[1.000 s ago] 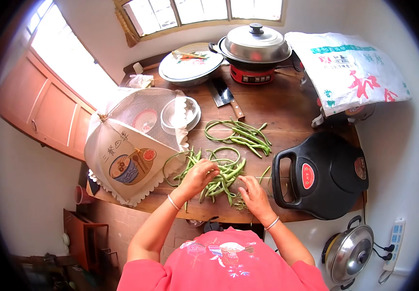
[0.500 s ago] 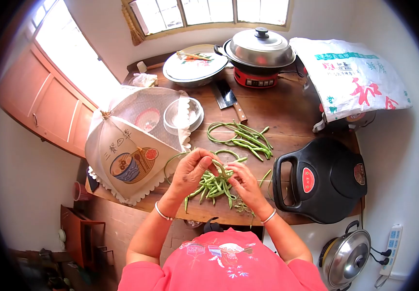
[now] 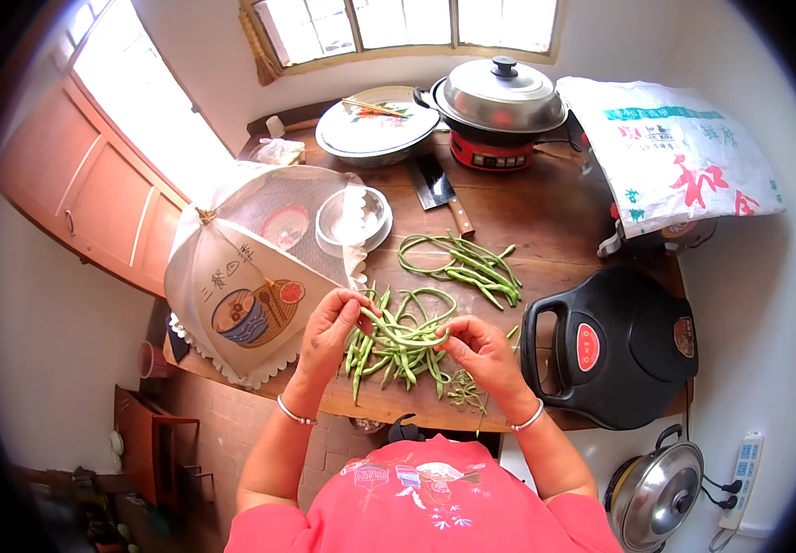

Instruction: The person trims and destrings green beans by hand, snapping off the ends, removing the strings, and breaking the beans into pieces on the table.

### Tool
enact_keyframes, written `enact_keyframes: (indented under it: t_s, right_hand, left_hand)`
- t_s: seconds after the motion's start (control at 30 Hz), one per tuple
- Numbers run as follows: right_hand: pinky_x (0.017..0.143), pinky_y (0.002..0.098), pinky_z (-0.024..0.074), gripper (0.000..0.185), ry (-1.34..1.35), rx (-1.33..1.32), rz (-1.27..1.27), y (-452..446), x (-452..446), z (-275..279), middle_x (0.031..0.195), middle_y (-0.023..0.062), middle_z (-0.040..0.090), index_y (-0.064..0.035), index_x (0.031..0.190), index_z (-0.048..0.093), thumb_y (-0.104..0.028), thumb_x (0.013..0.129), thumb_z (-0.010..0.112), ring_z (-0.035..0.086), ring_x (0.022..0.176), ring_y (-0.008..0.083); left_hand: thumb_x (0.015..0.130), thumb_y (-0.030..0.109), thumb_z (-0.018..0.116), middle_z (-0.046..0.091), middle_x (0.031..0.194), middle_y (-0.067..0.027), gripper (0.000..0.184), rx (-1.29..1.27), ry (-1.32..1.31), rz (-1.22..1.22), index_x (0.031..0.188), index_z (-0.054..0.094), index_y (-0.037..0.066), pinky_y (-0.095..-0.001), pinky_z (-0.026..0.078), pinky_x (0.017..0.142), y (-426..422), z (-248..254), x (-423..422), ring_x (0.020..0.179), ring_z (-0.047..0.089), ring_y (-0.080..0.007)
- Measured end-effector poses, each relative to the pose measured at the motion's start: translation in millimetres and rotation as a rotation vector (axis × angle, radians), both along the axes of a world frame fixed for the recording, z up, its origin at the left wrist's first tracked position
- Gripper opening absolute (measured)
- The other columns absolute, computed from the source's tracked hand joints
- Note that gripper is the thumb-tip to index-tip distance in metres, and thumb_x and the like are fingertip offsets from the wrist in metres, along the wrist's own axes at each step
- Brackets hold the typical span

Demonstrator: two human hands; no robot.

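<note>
A long green bean (image 3: 404,340) is stretched in a sagging curve between my two hands. My left hand (image 3: 332,334) pinches one end of it, and the fingers of my right hand (image 3: 483,354) are closed on the other end. Below and behind the bean lies a pile of green bean pieces (image 3: 403,367) on the wooden table. Thin trimmed scraps (image 3: 465,391) are scattered beside my right hand. Farther back, a bunch of whole long beans (image 3: 481,273) rests apart from the pile.
A mesh food cover (image 3: 252,267) stands at left over bowls. Behind the beans lies a cleaver (image 3: 438,192). A black electric griddle (image 3: 614,350) sits at right. At the back are a lidded pan (image 3: 501,97), a large enamel basin (image 3: 370,138) and a white printed sack (image 3: 674,152).
My hands have moved apart, left hand leftward and right hand rightward. The bean, bunched between my fingers before, is now drawn out, and more of the pile shows.
</note>
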State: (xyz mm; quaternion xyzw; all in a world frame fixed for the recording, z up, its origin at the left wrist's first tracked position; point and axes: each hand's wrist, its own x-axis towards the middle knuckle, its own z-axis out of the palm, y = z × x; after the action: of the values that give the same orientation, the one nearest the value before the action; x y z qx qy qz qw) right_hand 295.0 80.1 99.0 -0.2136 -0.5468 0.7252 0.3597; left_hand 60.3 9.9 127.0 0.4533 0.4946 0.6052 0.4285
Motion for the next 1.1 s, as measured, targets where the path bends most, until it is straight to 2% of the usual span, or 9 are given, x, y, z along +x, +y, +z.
enact_keyframes:
  t_s: [0.2,0.3,0.53,0.57,0.77,0.83,0.93,1.03,1.1]
  right_hand:
    - [0.069,0.0197,0.0496,0.022,-0.043,-0.011,0.124,-2,7,24,0.091,0.0022,0.067,0.0001,0.113,0.06,-0.01,0.093,0.063,0.062,0.081,0.0059]
    - [0.066,0.0192,0.0492,0.018,-0.009,-0.025,0.129,-5,7,28,0.09,0.0023,0.067,-0.0002,0.108,0.059,-0.01,0.093,0.064,0.061,0.078,0.0047]
    - [0.057,0.0195,0.0452,0.01,-0.102,0.12,-0.003,-12,4,30,0.08,0.001,0.066,-0.0003,0.097,0.058,-0.005,0.09,0.064,0.057,0.068,0.0021]
    - [0.057,0.0195,0.0452,0.01,-0.103,0.121,0.0,-12,4,30,0.08,0.001,0.066,-0.0003,0.097,0.058,-0.005,0.09,0.064,0.057,0.068,0.0021]
    - [0.057,0.0204,0.0454,0.013,-0.362,0.439,-0.038,-13,9,57,0.08,0.0046,0.065,0.0002,0.101,0.06,-0.005,0.09,0.063,0.055,0.064,0.0049]
    - [0.056,0.0266,0.0472,0.017,-0.416,0.8,-0.075,-12,9,60,0.075,0.011,0.063,-0.0004,0.103,0.062,-0.005,0.087,0.064,0.061,0.06,0.0157]
    - [0.056,0.0342,0.0486,0.014,-0.407,0.952,-0.103,-12,8,51,0.073,0.0167,0.061,-0.0015,0.098,0.062,-0.005,0.084,0.065,0.062,0.061,0.0286]
    - [0.057,0.0397,0.0492,0.009,-0.575,1.036,-0.121,-13,6,45,0.075,0.018,0.063,-0.002,0.09,0.06,-0.004,0.083,0.065,0.062,0.063,0.0343]
    - [0.054,0.0377,0.0485,0.008,-0.557,1.016,-0.219,-12,1,36,0.073,0.0158,0.063,-0.0022,0.086,0.058,-0.006,0.084,0.065,0.063,0.06,0.0302]
  left_hand:
    - [0.101,0.018,0.049,0.063,0.095,-0.005,0.021,-0.095,0.037,-0.103,0.107,0.059,0.002,-0.023,0.047,0.074,-7,-2,-1,0.078,0.056,-0.0093]
    - [0.1,0.018,0.051,0.064,0.098,-0.0056,0.023,-0.011,0.31,-0.162,0.107,0.065,0.001,-0.0273,0.046,0.085,-4,2,2,0.093,0.058,-0.0152]
    - [0.093,0.013,0.059,0.062,0.095,-0.012,0.019,0.182,0.705,-0.402,0.107,0.066,0.001,-0.0353,0.045,0.086,-7,43,23,0.092,0.057,-0.0253]
    - [0.088,0.012,0.065,0.059,0.086,-0.0114,0.017,0.194,0.721,-0.393,0.102,0.065,0.002,-0.0349,0.044,0.077,-7,43,28,0.083,0.055,-0.0255]
    - [0.084,0.009,0.069,0.054,0.075,-0.0089,0.012,0.216,0.813,-0.348,0.092,0.064,0.001,-0.0359,0.043,0.062,-5,50,31,0.071,0.054,-0.0248]
    - [0.084,0.011,0.067,0.055,0.077,-0.009,0.011,0.193,0.891,-0.359,0.09,0.064,0.003,-0.0376,0.044,0.063,-5,58,31,0.073,0.055,-0.0263]
    - [0.084,0.013,0.066,0.054,0.078,-0.0092,0.01,0.218,1.043,-0.362,0.086,0.062,0.005,-0.0399,0.045,0.064,-3,61,31,0.075,0.057,-0.0284]
    - [0.082,0.012,0.067,0.055,0.078,-0.0095,0.008,0.264,1.187,-0.301,0.083,0.062,0.005,-0.0397,0.046,0.062,-3,57,40,0.072,0.057,-0.0296]
    - [0.081,0.01,0.068,0.057,0.077,-0.0098,0.008,0.262,1.261,-0.243,0.083,0.063,0.005,-0.039,0.047,0.061,-4,53,51,0.07,0.057,-0.0303]
